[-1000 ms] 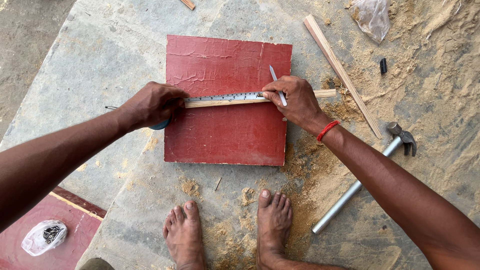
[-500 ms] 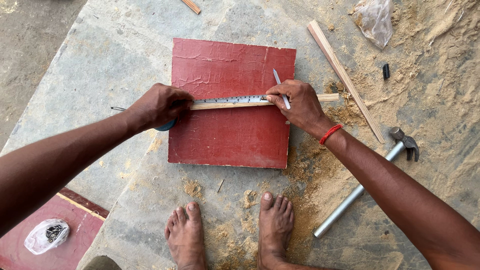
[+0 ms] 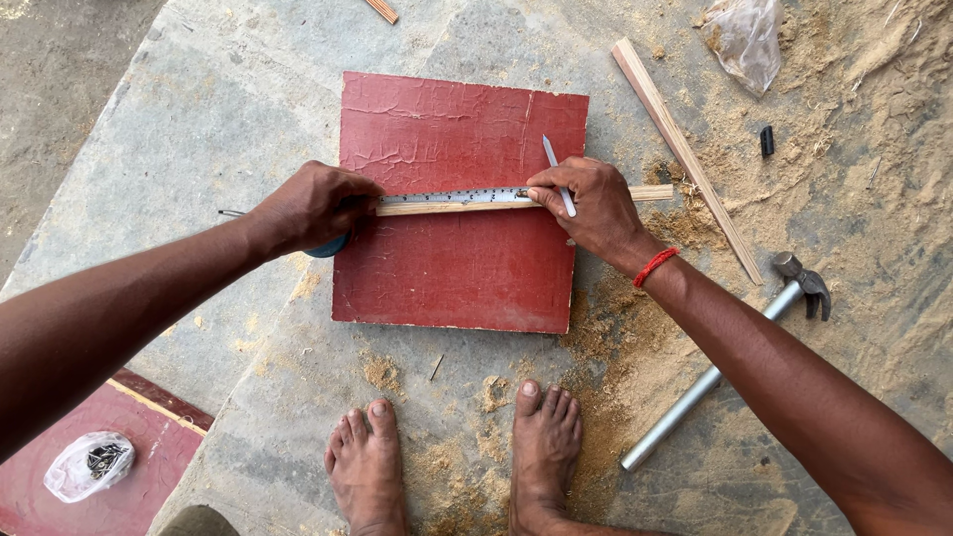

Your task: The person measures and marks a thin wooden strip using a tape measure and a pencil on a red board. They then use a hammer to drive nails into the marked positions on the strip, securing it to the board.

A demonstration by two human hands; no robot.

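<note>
A red painted board lies flat on the concrete floor. Across its middle rests a thin wooden strip with a steel tape measure blade stretched along it. My left hand presses the blue tape measure case down at the board's left edge. My right hand pins the strip and the tape's end near the board's right edge while gripping a pale pencil that points up and away. A red band circles my right wrist.
A hammer with a metal tube handle lies right of my bare feet. A long wooden slat, sawdust, a plastic bag, and a small black piece lie to the right. Another red board with a bag of nails sits lower left.
Both hands keep their hold on the tape and strip. The view shifted slightly, so the board sits a little to the right and lower in the picture.
</note>
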